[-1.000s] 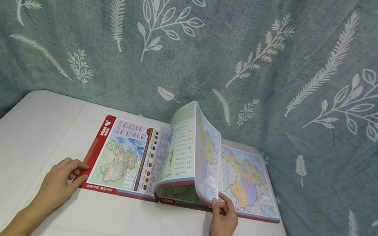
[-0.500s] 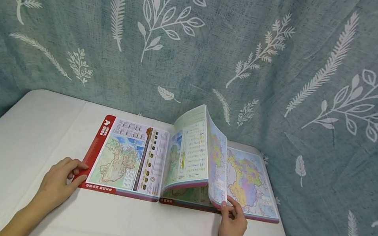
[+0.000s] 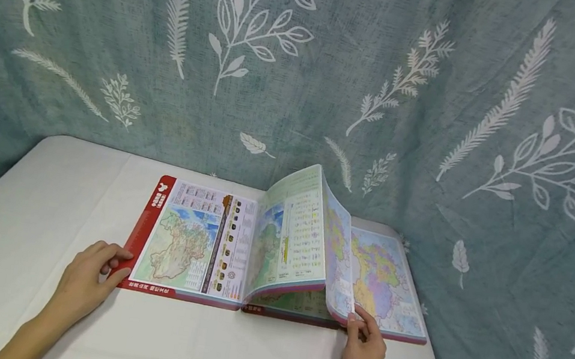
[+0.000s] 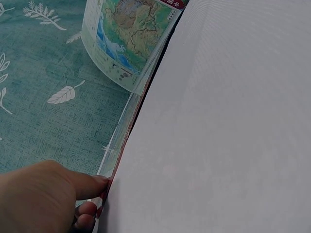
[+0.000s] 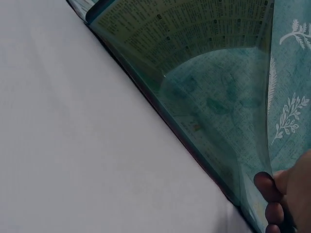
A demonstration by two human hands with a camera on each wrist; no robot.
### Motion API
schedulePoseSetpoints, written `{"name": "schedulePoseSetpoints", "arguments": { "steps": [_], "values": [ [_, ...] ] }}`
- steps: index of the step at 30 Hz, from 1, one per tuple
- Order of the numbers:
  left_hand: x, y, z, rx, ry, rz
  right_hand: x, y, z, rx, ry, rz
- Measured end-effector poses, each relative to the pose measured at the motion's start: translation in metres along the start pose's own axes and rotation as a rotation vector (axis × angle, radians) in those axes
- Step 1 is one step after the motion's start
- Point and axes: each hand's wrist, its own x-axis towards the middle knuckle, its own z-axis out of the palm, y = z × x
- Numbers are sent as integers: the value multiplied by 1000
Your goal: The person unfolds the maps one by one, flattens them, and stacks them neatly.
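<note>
A map book lies spread across the white table, its left panel flat with a red margin and a relief map. My left hand pinches the red lower-left edge between thumb and fingers; the left wrist view shows the thumb at that edge. Toward the middle, a glossy page with text and a green map stands raised and curved. My right hand pinches the lower corner of the folded-over map page. In the right wrist view, fingertips hold that glossy page's edge.
Another colourful map lies flat on the right, partly behind the lifted page. The white table reaches toward me in front of the book. A green curtain with white leaf prints hangs directly behind the table.
My right hand has moved right and slightly nearer to me with the page corner, and the raised pages have swung right, baring more of the green map. The left hand has barely moved.
</note>
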Motion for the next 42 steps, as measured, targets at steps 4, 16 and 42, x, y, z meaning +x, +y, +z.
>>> {"name": "schedulePoseSetpoints", "arguments": {
  "steps": [4,16,42],
  "values": [
    [0,1,0,1,-8,-2,3,6,-7,-34,25,-24],
    [2,0,1,5,-15,-21,16,21,-21,-98,61,-35],
    [1,-2,-1,14,-6,2,36,50,-46,-157,112,148]
  ]
}}
